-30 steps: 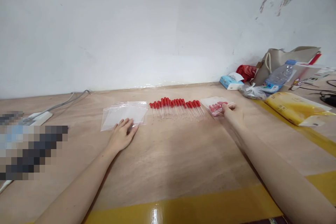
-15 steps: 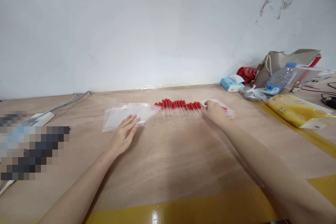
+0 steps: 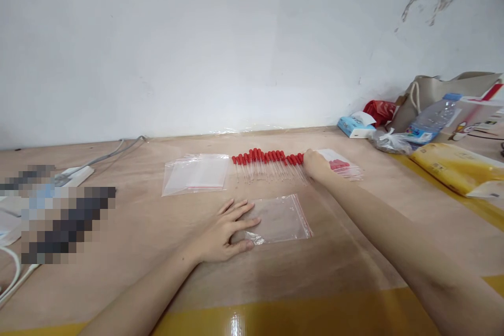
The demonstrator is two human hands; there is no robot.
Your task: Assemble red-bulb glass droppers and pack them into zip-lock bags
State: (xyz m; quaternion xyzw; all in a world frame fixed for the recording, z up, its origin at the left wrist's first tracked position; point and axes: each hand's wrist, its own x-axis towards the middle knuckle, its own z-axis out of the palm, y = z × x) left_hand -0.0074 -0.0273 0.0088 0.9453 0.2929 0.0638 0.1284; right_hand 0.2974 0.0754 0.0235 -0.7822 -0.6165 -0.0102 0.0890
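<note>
My left hand (image 3: 232, 228) lies with fingers spread on the left end of a clear zip bag (image 3: 277, 220), which is flat on the table with its red-lined edge to the right. Behind it runs a row of glass droppers (image 3: 260, 165) with red rubber bulbs, bulbs toward the wall and thin tips toward me. At the row's right end my right hand (image 3: 317, 166) is closed against the last droppers; its fingertips are hidden. Left of the row lies a stack of clear zip bags (image 3: 197, 173). Beyond my right hand are bags with red bulbs inside (image 3: 342, 168).
A tissue pack (image 3: 356, 126), a tied plastic bag (image 3: 389, 142), a plastic bottle (image 3: 433, 118), a yellow packet (image 3: 452, 168) and a grey bag (image 3: 441, 89) crowd the right side. Grey cables (image 3: 106, 152) and a blurred-out area are at left. A white wall (image 3: 197, 52) closes the back.
A single zip bag now lies in front of the droppers, under my left hand, which has moved right and nearer from the stack. My right hand has closed at the row's right end.
</note>
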